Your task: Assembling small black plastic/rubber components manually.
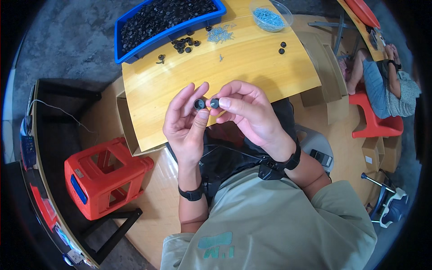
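Observation:
Above the near edge of the yellow wooden table (261,63), both hands are raised close together. My left hand (186,119) is closed in a pinch on a round black cap (199,105), its hollow side facing up. Right beside it, my right hand (249,110) pinches a smaller black knob (214,103) with a light mark on its face. Whether the two parts touch is too small to tell. Farther off lie a loose group of black caps (184,44) and a small pile of silvery screws (219,34).
A blue tray (130,57) full of black caps stands at the far left, a clear bowl (270,20) of bluish screws at the far right. Two black caps (282,48) lie below the bowl. A red stool (105,177) stands left. Another person (396,90) sits at right.

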{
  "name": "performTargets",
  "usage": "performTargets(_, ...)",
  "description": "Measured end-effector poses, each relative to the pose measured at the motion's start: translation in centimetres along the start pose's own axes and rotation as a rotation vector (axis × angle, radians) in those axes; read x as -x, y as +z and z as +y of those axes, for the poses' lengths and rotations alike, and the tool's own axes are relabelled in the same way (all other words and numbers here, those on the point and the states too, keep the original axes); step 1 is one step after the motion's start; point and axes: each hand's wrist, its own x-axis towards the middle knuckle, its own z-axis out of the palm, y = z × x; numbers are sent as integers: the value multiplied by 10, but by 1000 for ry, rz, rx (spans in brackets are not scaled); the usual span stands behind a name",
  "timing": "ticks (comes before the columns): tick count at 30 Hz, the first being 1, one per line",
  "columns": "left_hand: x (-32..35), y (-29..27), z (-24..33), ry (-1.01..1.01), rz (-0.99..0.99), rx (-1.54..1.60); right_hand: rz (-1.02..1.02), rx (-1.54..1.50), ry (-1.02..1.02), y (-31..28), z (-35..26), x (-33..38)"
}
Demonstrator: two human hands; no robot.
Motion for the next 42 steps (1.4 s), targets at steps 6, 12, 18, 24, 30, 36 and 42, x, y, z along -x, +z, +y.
performTargets(6, 1, -9, -3, 83, -115, -144, -2, 100, -47, 2, -2, 4)
performTargets(12, 6, -3, 1, 12, -104, -231, 40, 107, -45, 6, -1, 2)
performTargets(18, 7, 0, -9, -30, -11, 121, 66, 86, -89, 6, 3, 2)
performTargets(24, 8, -10, -17, 4, -42, 247, 67, 163, -148, 8, -1, 4)
performTargets(30, 13, -3, -16, -60, -11, 215, 2, 174, -197, 10, -2, 6)
performTargets(36, 10, 0, -13, -88, -74, 365, -38, 202, -196, 8, -1, 6)
performTargets(42, 10, -2, -12, -69, -35, 235, -14, 211, -223, 9, -1, 5)
